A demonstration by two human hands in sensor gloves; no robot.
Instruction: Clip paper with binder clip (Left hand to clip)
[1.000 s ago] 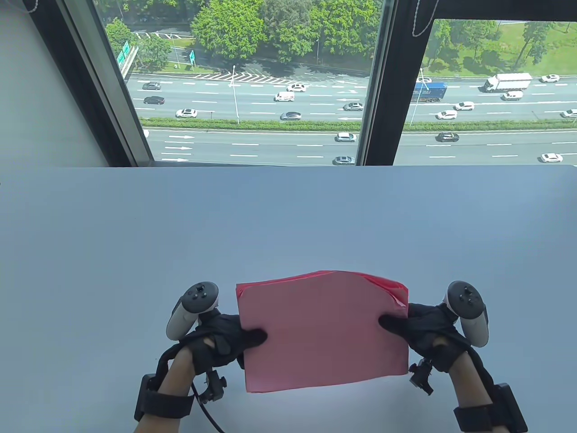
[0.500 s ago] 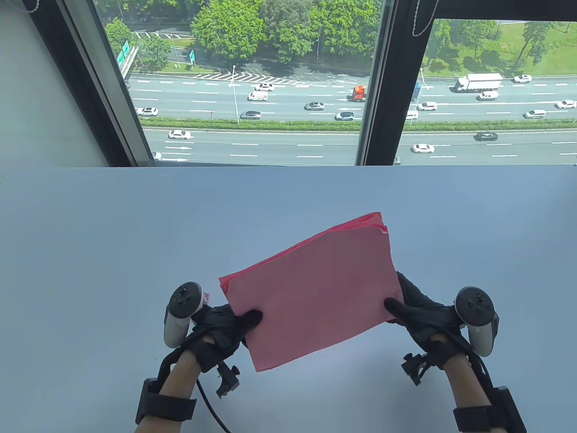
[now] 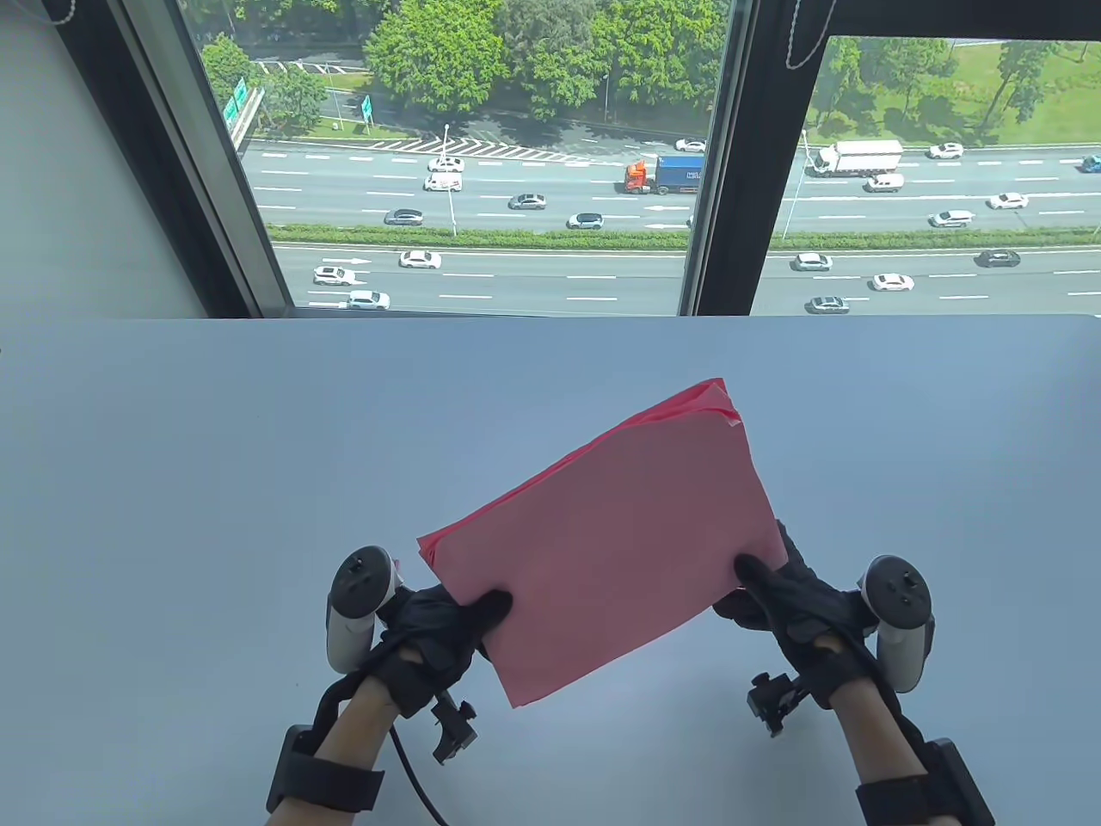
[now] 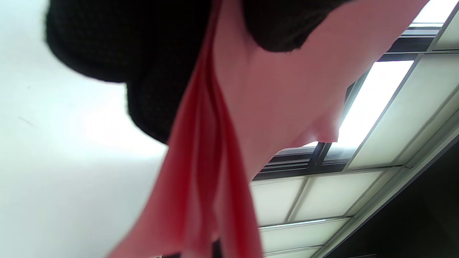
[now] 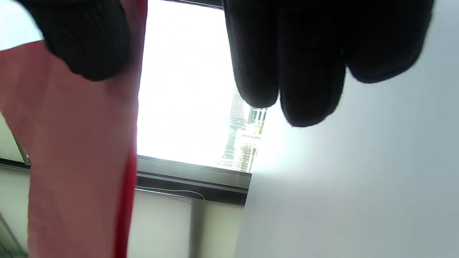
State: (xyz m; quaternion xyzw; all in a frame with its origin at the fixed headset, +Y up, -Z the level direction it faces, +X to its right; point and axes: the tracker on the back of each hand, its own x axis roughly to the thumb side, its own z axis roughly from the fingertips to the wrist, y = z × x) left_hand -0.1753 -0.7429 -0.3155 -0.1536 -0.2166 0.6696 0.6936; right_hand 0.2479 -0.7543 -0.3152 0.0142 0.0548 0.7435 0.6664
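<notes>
A stack of pink paper sheets point(image 3: 611, 533) is held up off the white table point(image 3: 172, 482), tilted with its far right corner highest. My left hand point(image 3: 469, 615) grips its lower left edge, thumb on top. My right hand point(image 3: 765, 585) grips its right edge, thumb on top. In the left wrist view the sheets point(image 4: 215, 172) fan apart slightly below my gloved fingers point(image 4: 143, 53). In the right wrist view the paper point(image 5: 79, 150) hangs under my thumb, the other fingers point(image 5: 304, 53) behind it. No binder clip is in view.
The table's far edge meets a window point(image 3: 516, 172) overlooking a highway. A cable runs from my left wrist strap point(image 3: 327, 787) toward the bottom edge.
Both hands have turned the paper stack counterclockwise, raising its right corner away from me. The right hand moved forward and the left hand shifted slightly right.
</notes>
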